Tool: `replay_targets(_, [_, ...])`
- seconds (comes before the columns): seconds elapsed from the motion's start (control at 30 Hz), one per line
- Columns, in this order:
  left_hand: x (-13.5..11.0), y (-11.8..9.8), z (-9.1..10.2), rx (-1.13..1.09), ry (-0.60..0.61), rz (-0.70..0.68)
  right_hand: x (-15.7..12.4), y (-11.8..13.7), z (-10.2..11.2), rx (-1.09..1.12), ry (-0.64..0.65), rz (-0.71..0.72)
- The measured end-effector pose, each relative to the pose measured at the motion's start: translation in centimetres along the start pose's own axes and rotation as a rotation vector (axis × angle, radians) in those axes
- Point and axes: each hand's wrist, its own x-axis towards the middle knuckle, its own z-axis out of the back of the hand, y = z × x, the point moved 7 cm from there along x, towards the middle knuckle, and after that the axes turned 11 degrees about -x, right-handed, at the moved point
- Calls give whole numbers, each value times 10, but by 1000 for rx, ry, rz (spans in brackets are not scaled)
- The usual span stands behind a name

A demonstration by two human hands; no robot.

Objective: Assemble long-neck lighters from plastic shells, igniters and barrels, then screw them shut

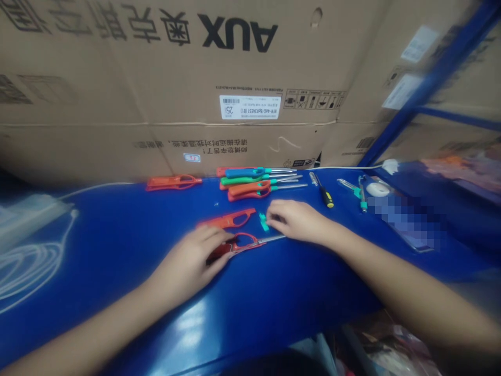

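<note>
My left hand [207, 250] is closed around the body of a red long-necked lighter [246, 241], whose metal tube points right. The lighter's casing looks opened up, with a dark inner part partly under my fingers. Just beyond it lies a loose red casing half [235, 218]. My right hand [291, 219] is pinched at a small green plastic part [263, 222], above the metal tube. Farther back is a pile of assembled lighters [250, 183] in blue, green, orange and red. More red casing pieces [172, 182] lie to the left of the pile.
A black and yellow screwdriver [327, 197] lies right of the pile. Beyond it are green-tipped lighter parts [363, 196], a white tape roll [378, 188] and a blurred-out flat object [407, 222]. Large cardboard boxes [164, 94] stand behind the blue tabletop [274, 292]. Coiled white cable [35, 261] is at left.
</note>
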Motion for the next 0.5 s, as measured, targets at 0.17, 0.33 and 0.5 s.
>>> replay_targets(0.17, [-1,0,-1,0,9,-11,0,-1,-1,24,-68,-83])
replay_targets(0.33, [0,1,-1,-9,0,-6,6,0,-10,10,-74,-110])
replay_targets(0.5, [1,-1,-1,-17,-1,-20,4,7,-9,43,41,65])
